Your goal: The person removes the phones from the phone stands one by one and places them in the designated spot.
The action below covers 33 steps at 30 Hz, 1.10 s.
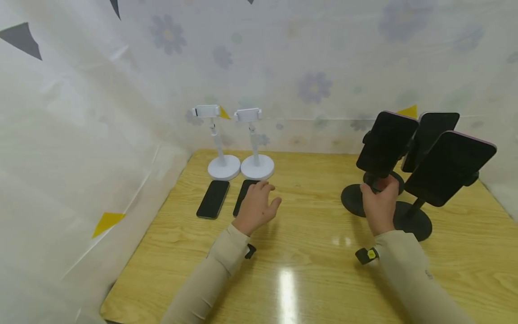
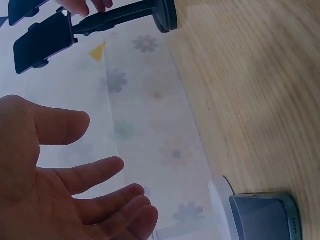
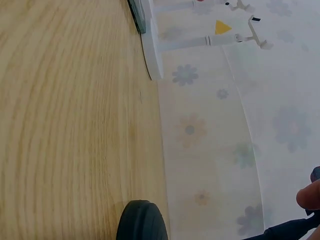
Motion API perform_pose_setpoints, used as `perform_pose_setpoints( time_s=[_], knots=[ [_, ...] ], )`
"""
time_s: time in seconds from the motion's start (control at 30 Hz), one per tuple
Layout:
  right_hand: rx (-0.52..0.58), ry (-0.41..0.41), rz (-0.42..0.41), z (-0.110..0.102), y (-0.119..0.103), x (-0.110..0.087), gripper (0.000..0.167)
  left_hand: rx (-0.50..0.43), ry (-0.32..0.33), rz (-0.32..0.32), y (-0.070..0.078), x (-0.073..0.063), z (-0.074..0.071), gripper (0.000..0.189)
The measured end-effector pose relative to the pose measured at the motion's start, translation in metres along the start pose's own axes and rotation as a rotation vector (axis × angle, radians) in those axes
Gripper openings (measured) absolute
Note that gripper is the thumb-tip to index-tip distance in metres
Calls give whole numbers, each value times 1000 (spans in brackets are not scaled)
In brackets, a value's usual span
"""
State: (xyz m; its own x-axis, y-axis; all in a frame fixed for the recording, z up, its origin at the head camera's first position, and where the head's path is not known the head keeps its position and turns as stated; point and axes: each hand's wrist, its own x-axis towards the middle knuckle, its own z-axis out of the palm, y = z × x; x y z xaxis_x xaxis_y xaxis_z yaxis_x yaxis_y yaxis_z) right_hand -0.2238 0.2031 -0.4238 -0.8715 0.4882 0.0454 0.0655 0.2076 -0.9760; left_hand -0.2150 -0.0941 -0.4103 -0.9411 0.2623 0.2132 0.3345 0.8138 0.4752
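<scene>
Three black stands (image 1: 413,223) with phones (image 1: 386,144) cluster about my right fingers (image 1: 390,183), clamped on the nearest stand (image 1: 353,200). My left fingers (image 1: 265,185), apart, hover over a loose phone (image 1: 242,195), two white stands (image 1: 257,168) beyond them.

The left hand (image 1: 255,209) hides part of a phone (image 1: 243,191), the right hand (image 1: 381,206) part of a stand (image 1: 353,200), and the right wrist view's edge cuts most of that hand off.

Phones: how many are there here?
5. Two lie on the table: a left phone, and a second phone partly hidden by the left hand. Three are on black stands: a left one, a rear one partly covered, and a front one.
</scene>
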Motion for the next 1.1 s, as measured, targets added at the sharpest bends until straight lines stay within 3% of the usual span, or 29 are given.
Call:
perform_pose_setpoints(
  time_s=[0.2, 0.37, 0.5, 0.63, 0.7, 0.77, 0.9, 1.1],
  knots=[
    [94, 63, 10, 4, 2, 14, 50, 5, -30, -10, 2, -1, 5, 43],
    [199, 117, -49, 13, 3, 24, 38, 28, -18, -6, 3, -2, 4, 42],
    [241, 117, -33, 18, 2, 34, 42, 27, 1, 4, 3, -3, 2, 41],
    [262, 73, -26, 20, 5, 43, 28, 21, -8, -1, 3, -3, 3, 41],
    [213, 34, -54, 19, 10, 47, 13, 13, -23, -12, 4, -2, 4, 41],
    [102, -9, -102, 16, 15, 50, 9, 7, -48, -21, 4, -2, 6, 42],
    [-93, -47, -229, 10, 23, 53, 30, -10, -93, -24, 6, 0, 10, 42],
    [-140, -109, -324, 6, 27, 55, 37, -4, -87, 9, 7, 0, 14, 40]
  ],
)
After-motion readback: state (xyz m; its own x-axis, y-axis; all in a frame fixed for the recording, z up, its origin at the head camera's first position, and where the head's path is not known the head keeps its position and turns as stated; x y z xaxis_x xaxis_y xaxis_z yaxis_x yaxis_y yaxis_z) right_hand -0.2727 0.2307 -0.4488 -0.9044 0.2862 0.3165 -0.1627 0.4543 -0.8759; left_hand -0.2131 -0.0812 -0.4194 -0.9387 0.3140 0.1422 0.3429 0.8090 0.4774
